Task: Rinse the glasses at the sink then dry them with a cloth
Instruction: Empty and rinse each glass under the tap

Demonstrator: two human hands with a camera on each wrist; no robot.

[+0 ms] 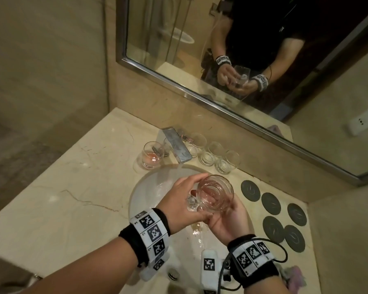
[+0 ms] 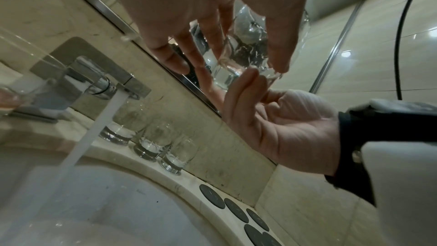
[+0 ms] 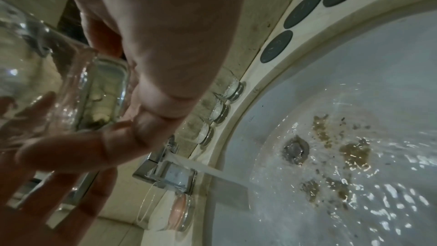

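A clear glass is tilted over the white sink, its mouth turned up toward me. My left hand wraps its fingers round the glass's side from the left. My right hand holds the thick base from below between thumb and fingers. In the left wrist view the glass shows wet between the left fingers, with the right hand at its base. The faucet runs a flat stream of water into the bowl, left of the glass. A purple cloth lies at the counter's near right.
Three clear glasses stand in a row behind the sink, right of the faucet. A glass with pinkish residue stands left of it. Several dark round coasters lie on the right counter. Brown specks lie round the drain. A mirror hangs above.
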